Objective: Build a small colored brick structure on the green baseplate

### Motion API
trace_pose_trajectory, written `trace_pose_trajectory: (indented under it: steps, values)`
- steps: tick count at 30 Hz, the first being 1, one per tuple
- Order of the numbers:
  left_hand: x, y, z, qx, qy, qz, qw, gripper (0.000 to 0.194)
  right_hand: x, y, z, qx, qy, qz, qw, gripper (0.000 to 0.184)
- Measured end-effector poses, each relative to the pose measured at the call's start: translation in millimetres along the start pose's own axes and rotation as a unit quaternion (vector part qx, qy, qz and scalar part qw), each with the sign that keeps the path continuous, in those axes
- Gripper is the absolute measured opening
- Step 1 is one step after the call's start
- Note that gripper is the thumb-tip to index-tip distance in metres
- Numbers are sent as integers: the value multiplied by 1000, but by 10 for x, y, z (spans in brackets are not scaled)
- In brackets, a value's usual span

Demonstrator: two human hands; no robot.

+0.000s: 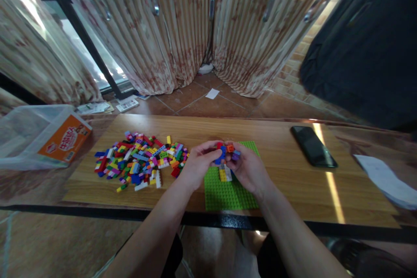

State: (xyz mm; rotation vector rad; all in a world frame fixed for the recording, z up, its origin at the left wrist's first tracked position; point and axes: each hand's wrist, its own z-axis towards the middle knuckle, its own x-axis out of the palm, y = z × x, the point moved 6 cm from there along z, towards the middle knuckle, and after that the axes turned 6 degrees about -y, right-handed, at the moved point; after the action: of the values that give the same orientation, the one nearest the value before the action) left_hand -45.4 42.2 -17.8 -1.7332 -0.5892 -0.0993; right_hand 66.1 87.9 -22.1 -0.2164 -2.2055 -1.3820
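Note:
Above the green baseplate (237, 193), both hands meet around small toy bricks. My left hand (200, 160) is closed on blue and red bricks (220, 156), its thumb on the blue one. My right hand (249, 169) pinches orange and purple bricks (230, 148) close beside them. Whether the two groups are joined, I cannot tell. Below the fingers, yellow and pale grey bricks (224, 173) sit on the baseplate, partly covered by the hands. A loose pile of mixed bricks (140, 158) lies left of my left hand.
A clear plastic box (35, 134) with an orange label stands left of the wooden table (276, 200). Toward the right lie a black phone (313, 145) and, at the edge, white paper (386, 178). Curtains hang behind, and a paper scrap (212, 94) lies on the floor.

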Motion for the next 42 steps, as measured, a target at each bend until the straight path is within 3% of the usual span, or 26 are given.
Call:
trace_pose_trajectory:
  steps: [4,8,13,18,28,38,42]
  values:
    - [-65,-32,25,18,-49,18,998,32,-1,-19,-18,-3,1,-46,999,29]
    - [-75,-24,32,25,-47,56,997,34,6,-49,-40,-45,1,-137,990,36]
    - [-36,-76,7,49,-13,62,997,28,30,-47,-61,-46,6,-122,991,38]
    - [-44,-89,4,54,-21,51,997,23,41,-62,-44,-43,5,-112,993,37]
    - [-48,20,34,-5,-12,19,1000,32,11,-87,-12,-46,-8,-120,992,37]
    - [-85,-71,52,74,-36,96,992,21,60,-86,-25,-50,17,-131,990,38]
    - [-245,-199,42,75,-18,140,987,25,153,-156,-56,-25,33,-129,991,40]
